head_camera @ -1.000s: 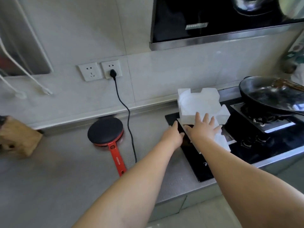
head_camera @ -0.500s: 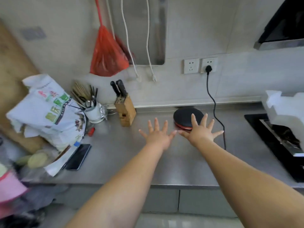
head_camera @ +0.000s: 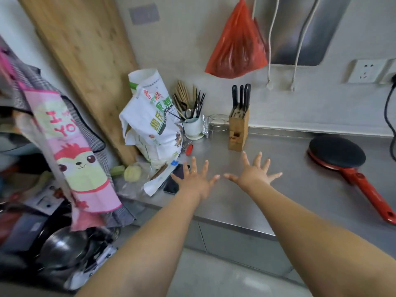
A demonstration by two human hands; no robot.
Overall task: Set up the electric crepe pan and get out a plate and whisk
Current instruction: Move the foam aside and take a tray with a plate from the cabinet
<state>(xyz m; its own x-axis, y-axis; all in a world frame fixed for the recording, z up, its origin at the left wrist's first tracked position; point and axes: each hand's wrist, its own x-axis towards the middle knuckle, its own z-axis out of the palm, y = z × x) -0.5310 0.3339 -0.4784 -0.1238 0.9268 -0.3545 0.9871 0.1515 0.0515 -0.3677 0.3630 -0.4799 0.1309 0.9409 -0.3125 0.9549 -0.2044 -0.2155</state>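
The electric crepe pan (head_camera: 336, 151), a black disc on a red base with a long red handle, lies on the steel counter (head_camera: 267, 189) at the right. Its black cord (head_camera: 389, 116) runs up to a wall socket at the right edge. My left hand (head_camera: 194, 181) and my right hand (head_camera: 254, 174) hover side by side over the counter's middle, fingers spread, holding nothing. Both are well left of the pan. No plate or whisk can be made out.
A wooden knife block (head_camera: 238, 127) stands at the back. Left of it are a white cup of chopsticks and utensils (head_camera: 191, 118), a printed white bag (head_camera: 152, 125), a phone (head_camera: 174, 179) and a leaning wooden board (head_camera: 85, 61). A red bag (head_camera: 237, 43) hangs on the wall. Metal bowls (head_camera: 64, 247) sit lower left.
My view has swung left, away from the stove and the white foam block. Both hands left the foam and now hover spread over the counter. The crepe pan stays put.
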